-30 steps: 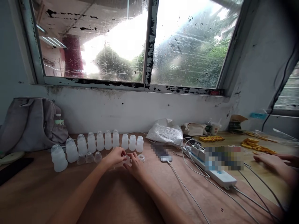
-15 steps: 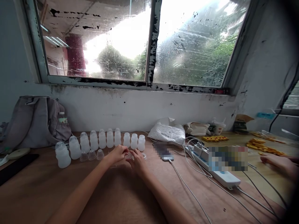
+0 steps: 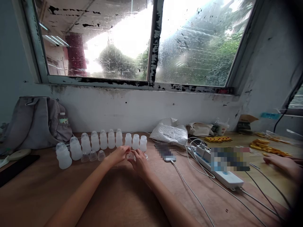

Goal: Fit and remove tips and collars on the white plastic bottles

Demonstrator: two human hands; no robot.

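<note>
In front of the bottle row, my left hand (image 3: 121, 153) is closed with its fingertips pinched together. My right hand (image 3: 140, 161) faces it, thumb and fingers curled inward. Between them is a small clear plastic bottle part (image 3: 129, 156), partly covered by the fingers. Just beyond the hands stand uncapped frosted baby bottles (image 3: 135, 142). To their left, several frosted baby bottles (image 3: 95, 142) wear clear dome caps. Loose clear dome caps (image 3: 93, 156) sit on the table left of my hands. A pale ring (image 3: 146, 156) shows partly behind my right hand.
A phone (image 3: 169, 156) on a cable and a white power strip (image 3: 228, 179) with trailing wires lie to the right. A silvery pouch (image 3: 170, 132) rests by the wall. A grey backpack (image 3: 40, 123) stands left. Another person's hand (image 3: 281, 165) is near yellow parts (image 3: 267, 147).
My fingers have shifted slightly around the clear part, which shows a little more between the hands. The bottles and loose caps have stayed where they were.
</note>
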